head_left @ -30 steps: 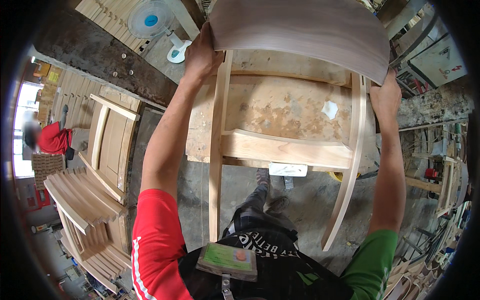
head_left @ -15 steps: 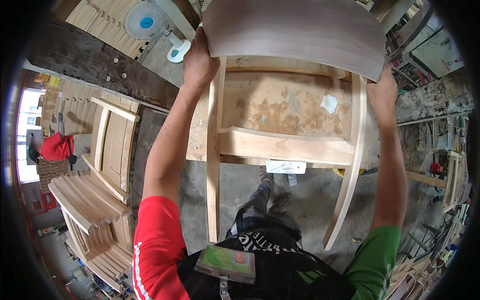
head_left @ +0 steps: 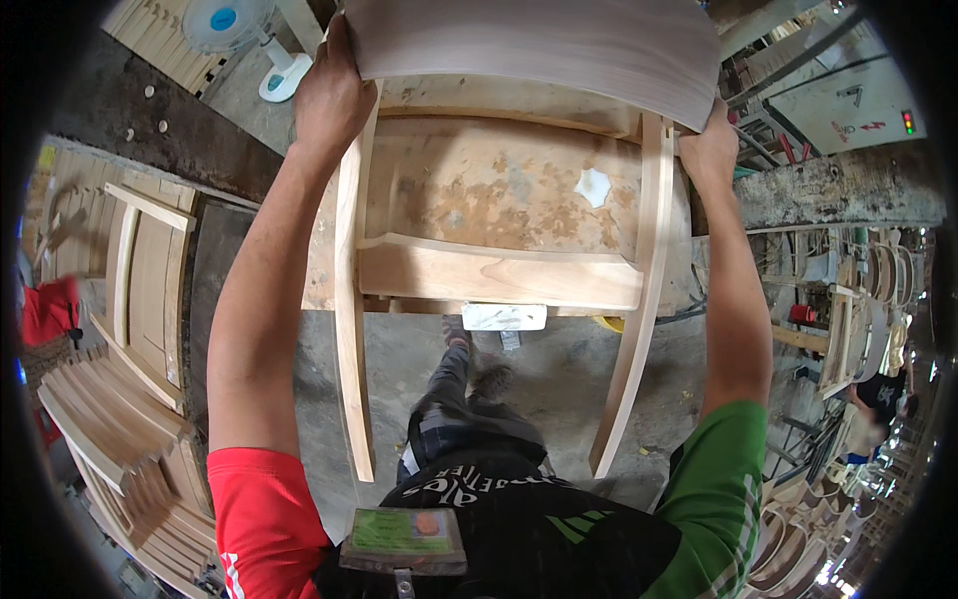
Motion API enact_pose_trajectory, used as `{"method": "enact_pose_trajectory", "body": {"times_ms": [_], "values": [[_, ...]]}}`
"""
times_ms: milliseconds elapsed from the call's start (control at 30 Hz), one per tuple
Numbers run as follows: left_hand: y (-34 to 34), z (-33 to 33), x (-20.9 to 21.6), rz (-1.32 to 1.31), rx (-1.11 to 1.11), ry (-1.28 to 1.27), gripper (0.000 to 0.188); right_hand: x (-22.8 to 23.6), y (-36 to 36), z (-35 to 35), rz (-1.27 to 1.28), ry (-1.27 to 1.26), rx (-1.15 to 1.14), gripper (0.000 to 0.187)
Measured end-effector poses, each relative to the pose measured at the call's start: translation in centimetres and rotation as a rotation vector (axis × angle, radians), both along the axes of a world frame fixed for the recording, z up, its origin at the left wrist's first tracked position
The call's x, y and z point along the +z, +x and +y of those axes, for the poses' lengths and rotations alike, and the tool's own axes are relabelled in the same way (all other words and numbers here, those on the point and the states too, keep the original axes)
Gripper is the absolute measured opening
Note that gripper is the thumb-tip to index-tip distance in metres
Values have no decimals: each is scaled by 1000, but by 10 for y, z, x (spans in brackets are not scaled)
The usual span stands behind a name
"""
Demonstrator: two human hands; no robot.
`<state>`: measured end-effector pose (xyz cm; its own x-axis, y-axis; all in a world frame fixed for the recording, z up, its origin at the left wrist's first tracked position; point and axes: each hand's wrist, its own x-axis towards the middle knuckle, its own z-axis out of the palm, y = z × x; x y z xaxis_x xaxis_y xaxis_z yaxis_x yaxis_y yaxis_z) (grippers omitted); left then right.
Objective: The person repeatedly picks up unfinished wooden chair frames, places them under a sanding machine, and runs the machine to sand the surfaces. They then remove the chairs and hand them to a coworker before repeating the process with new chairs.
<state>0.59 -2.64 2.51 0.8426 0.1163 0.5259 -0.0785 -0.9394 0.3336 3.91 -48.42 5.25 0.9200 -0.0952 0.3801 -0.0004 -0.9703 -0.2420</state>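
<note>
A wooden chair frame [head_left: 499, 274] lies across a worn, stained tabletop [head_left: 479, 190], its two legs reaching back toward me past the table's near edge. At its far end is a wide, curved, greyish-brown panel [head_left: 539, 45]. My left hand [head_left: 334, 100] is closed around the panel's left corner, where it meets the frame's left side. Round the matching right corner, my right hand [head_left: 711, 150] is closed too. Fingers of both hands are partly hidden behind the wood. A white block [head_left: 504, 316] sits at the near table edge, just below the cross rail.
Dark, weathered beams [head_left: 160, 135] run along the left and right sides. A white fan [head_left: 284, 78] stands at the far left. Stacked curved wooden parts [head_left: 115, 419] lie on the left, with a person in red [head_left: 48, 309] behind. Another person [head_left: 883, 394] is at the far right.
My view has turned rightward, so the chair frame, table and both arms sit further left in the picture. Both hands keep their hold on the corners.
</note>
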Motion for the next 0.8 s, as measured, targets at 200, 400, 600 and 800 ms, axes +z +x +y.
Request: {"method": "enact_pose_trajectory", "body": {"times_ms": [200,400,600,800], "values": [[0,7,-7,-76,24,38,68,-23,16,-13,53,-12,13,46],[6,3,-7,-69,15,-2,64,-81,39,-53,117,492,25,46],[-2,4,-1,2,24,-34,67,-85,41,-54,162,627,212,39],[-2,3,5,71,49,-56,68,-83,36,-51,184,534,191,21]]}}
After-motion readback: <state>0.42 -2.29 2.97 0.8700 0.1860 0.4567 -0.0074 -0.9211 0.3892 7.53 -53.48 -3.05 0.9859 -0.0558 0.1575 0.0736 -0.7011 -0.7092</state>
